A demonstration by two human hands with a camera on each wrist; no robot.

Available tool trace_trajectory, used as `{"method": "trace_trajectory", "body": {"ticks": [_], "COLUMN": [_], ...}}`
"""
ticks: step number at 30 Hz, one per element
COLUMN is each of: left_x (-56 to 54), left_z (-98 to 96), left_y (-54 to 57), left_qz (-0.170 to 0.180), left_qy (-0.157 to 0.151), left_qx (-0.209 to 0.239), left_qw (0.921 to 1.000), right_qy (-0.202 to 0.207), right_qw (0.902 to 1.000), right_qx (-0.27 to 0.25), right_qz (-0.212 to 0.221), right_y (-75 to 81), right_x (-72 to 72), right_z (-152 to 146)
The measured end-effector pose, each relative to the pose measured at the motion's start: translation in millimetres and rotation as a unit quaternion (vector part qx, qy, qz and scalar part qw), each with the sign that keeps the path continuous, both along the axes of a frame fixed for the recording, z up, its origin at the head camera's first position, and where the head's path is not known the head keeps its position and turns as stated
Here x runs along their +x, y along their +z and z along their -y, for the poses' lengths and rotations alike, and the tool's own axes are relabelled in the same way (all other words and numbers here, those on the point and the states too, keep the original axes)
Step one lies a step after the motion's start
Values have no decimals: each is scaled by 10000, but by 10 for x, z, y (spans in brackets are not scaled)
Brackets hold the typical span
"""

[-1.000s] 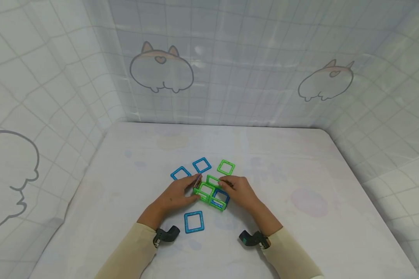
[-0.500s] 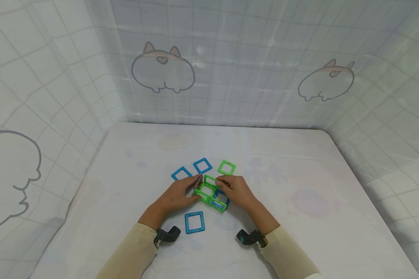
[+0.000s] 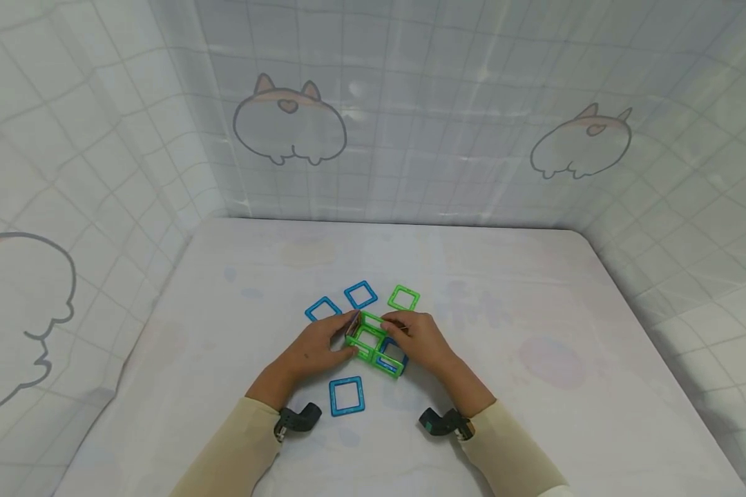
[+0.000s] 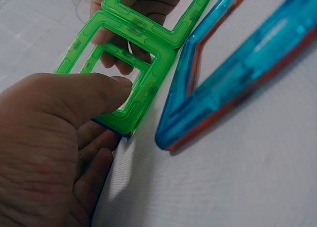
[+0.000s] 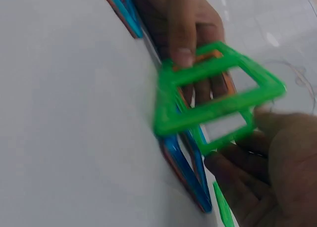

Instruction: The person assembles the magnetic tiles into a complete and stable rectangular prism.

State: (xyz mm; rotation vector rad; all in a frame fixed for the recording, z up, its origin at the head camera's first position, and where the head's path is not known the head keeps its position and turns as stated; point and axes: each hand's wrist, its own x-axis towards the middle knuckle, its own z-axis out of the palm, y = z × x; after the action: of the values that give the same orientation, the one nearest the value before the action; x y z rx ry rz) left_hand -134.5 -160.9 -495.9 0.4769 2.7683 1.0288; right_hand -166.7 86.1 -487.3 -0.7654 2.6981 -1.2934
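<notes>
Both hands work on a small open structure of magnetic tiles, with square frames laid flat and others standing as walls. My left hand [image 3: 313,345] grips its left end; the thumb presses a green magnetic tile [image 4: 153,71] at the front, and the fingers lie behind the reddish tile [image 3: 352,324] on the left side. My right hand [image 3: 425,342] pinches a green back tile [image 3: 373,317] that stands along the far edge of the base. A dark blue tile [image 3: 405,355] forms the base's right part, partly covered by the right hand.
Two loose blue tiles [image 3: 368,301] lie behind the structure to the left, one partly behind the left hand. A loose green tile [image 3: 409,290] lies behind it to the right. Nearer the person lies another blue tile [image 3: 332,397]. White patterned curtains [image 3: 447,138] enclose the tabletop.
My right hand has slid slightly left, bringing the green back tile closer to the reddish left wall. The left hand keeps its grip, and the loose tiles have stayed in place.
</notes>
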Motion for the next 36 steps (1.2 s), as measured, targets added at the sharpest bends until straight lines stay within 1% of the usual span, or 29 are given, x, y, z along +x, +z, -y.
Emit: {"method": "trace_trajectory", "body": {"ticks": [3, 5, 8, 11, 14, 18, 22, 24, 27, 29, 33, 36], "left_x": [-8, -8, -6, -1, 8, 19, 18, 15, 11, 11, 10, 7], "left_z": [-16, -22, -21, -17, -18, -27, -40, -46, -50, -56, -68, -77], "left_y": [3, 5, -1, -6, 2, 18, 20, 22, 22, 27, 35, 37], "left_qz": [4, -8, -23, -37, -28, 38, 156, 181, 205, 208, 221, 175], "left_qy": [33, 63, 97, 87, 100, 180, 270, 278, 279, 275, 287, 267], "left_qx": [-23, -46, -83, -69, 5, 36, -29, -30, -47, -41, -43, -9], "left_qw": [10000, 10000, 9999, 9999, 9999, 9998, 9995, 9994, 9994, 9994, 9993, 9995], "right_qy": [-225, -511, -992, -1375, -1561, -1645, -1663, -1661, -1666, -1690, -1608, -1497], "right_qw": [9996, 9984, 9944, 9899, 9873, 9859, 9846, 9834, 9823, 9824, 9855, 9882], "right_qx": [-146, -248, -306, -184, 8, 205, 541, 734, 852, 789, 541, 312], "right_qz": [60, 8, -184, -295, -310, -247, -84, -35, -19, 12, 37, -62], "right_y": [0, -12, -58, -116, -158, -193, -214, -218, -214, -206, -187, -166], "right_x": [-43, -91, -177, -250, -301, -348, -389, -403, -410, -408, -399, -391], "right_z": [-77, -140, -232, -300, -335, -335, -306, -293, -281, -282, -321, -367]}}
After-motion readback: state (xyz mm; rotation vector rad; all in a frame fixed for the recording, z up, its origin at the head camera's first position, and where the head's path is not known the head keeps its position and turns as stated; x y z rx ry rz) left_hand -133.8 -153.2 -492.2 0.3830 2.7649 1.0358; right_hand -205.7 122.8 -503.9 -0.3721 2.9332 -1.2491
